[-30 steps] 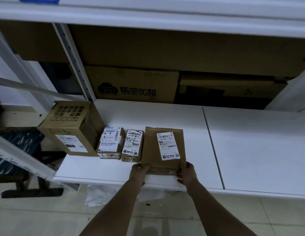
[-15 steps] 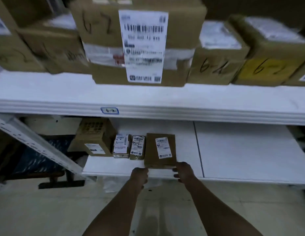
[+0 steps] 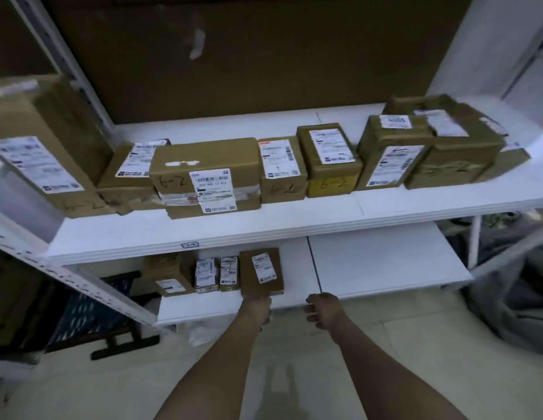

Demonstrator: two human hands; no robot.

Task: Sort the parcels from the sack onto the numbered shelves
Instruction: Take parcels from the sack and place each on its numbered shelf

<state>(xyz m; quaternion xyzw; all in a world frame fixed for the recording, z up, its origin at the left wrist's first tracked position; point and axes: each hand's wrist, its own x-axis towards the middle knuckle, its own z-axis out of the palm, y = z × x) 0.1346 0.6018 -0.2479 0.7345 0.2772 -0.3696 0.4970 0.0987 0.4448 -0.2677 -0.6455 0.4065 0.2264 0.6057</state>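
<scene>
The upper shelf (image 3: 294, 225) is the landmark here: a white board whose front lip carries a small tag, and on it stands a full row of brown parcels, several marked "6-2" in pen, among them a wide box (image 3: 208, 177) near the middle and a yellow-fronted box (image 3: 331, 184) to the right of it. Directly below that board runs the lower shelf (image 3: 385, 262), much barer, with four parcels grouped at its left part: a carton (image 3: 168, 275) furthest left, two small labelled packets (image 3: 206, 274) (image 3: 228, 273) beside it, and the flat brown parcel (image 3: 262, 272) lying label-up at the shelf's front edge. Below and to the right of the upper shelf, on the floor, a grey sack (image 3: 513, 304) shows blurred; what it holds cannot be made out. The left hand (image 3: 255, 309) is at the near edge of the flat parcel, its fingers curled; whether they touch or grip the parcel cannot be told. The right hand (image 3: 323, 310) hangs just clear of the lower shelf's front, fingers loosely bent, holding nothing. By my reading, this parcel is as good as placed and much sorting is done; the next parcel must come from the sack.
</scene>
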